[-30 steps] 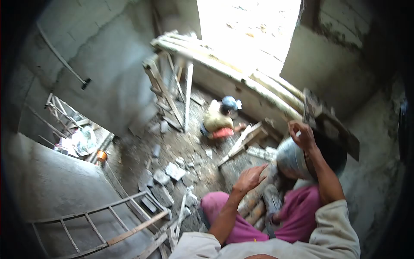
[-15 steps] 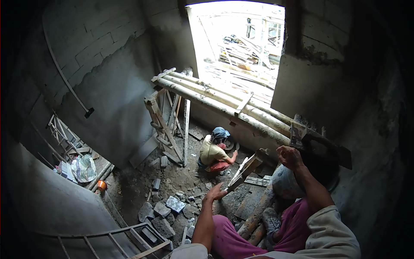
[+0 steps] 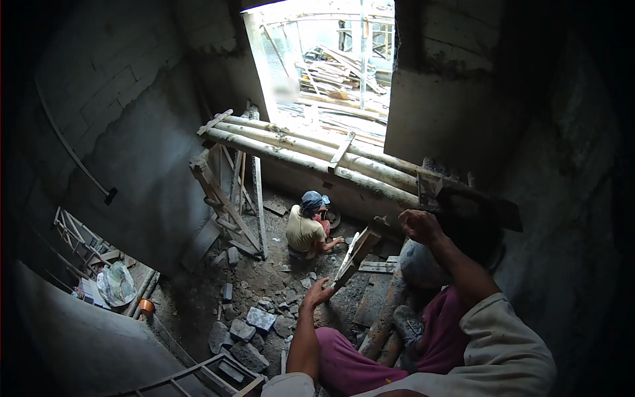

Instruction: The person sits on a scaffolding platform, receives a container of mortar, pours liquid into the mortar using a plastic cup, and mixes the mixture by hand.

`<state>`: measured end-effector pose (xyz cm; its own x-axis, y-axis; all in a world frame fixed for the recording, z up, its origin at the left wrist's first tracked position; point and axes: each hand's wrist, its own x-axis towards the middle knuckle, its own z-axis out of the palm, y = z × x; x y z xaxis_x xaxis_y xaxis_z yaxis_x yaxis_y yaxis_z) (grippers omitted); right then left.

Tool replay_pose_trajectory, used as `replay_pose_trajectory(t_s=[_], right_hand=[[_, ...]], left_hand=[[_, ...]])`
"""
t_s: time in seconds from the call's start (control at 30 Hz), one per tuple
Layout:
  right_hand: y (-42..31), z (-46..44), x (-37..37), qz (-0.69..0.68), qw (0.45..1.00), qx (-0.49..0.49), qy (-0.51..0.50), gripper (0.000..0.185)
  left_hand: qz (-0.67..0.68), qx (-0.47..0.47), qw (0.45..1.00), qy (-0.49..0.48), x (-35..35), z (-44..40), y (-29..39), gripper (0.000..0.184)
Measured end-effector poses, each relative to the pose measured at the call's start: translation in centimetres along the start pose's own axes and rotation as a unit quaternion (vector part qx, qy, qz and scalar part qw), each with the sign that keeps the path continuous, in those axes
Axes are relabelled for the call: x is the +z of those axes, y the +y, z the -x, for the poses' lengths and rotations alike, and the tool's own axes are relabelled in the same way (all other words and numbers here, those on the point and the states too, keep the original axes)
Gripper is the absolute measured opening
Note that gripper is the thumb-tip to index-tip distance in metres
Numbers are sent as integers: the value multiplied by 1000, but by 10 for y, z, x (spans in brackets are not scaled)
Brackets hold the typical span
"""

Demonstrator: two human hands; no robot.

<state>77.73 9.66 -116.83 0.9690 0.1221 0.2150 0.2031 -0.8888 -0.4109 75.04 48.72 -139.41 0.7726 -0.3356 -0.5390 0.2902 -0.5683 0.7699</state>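
- Head view: my left hand (image 3: pixel 317 294) is at the near end of the wooden frame (image 3: pixel 360 255), seemingly touching; I cannot tell whether it grips.
- My right hand (image 3: pixel 423 227) is curled narrow just above the bucket (image 3: pixel 418 264); I cannot tell whether it holds anything.
- Well beyond my left hand, the wall (image 3: pixel 142 175) is coated grey low down; its upper blocks (image 3: pixel 99 92) look uncoated.

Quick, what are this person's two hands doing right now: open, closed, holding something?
Left hand: by the wood's near end; grip cannot be told.
Right hand: curled, near the bucket; whether it holds anything cannot be told.
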Motion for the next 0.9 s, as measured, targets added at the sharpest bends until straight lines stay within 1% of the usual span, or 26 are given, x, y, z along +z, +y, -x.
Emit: replay_pose_trajectory(t_s=[0.07,0.2,0.3,0.37,0.43,0.67,0.73,0.9], right_hand=[[0,0,0,-1,1000,-14,9,24],[5,-2,3,-3,1000,-4,-14,26],[11,-2,8,-4,1000,-14,-11,27],[8,-1,6,-1,1000,-2,-20,27],[8,-1,6,7,1000,6,-21,26],[12,-2,8,-8,999,-22,-25,26],[11,-2,7,-9,999,-20,-26,26],[8,-1,5,1,999,-20,-29,26]], left_hand=[[26,-2,1000,-3,2,-4,-4,68],[-3,32,999,18,4,-17,-21,63],[-7,33,999,31,7,-22,-29,61],[-7,44,999,29,8,-27,-34,60],[-9,84,995,44,9,-27,-36,57],[-27,61,997,33,6,-20,-21,61],[-43,66,996,39,7,-19,-20,61],[-31,56,997,37,11,-25,-19,60]])
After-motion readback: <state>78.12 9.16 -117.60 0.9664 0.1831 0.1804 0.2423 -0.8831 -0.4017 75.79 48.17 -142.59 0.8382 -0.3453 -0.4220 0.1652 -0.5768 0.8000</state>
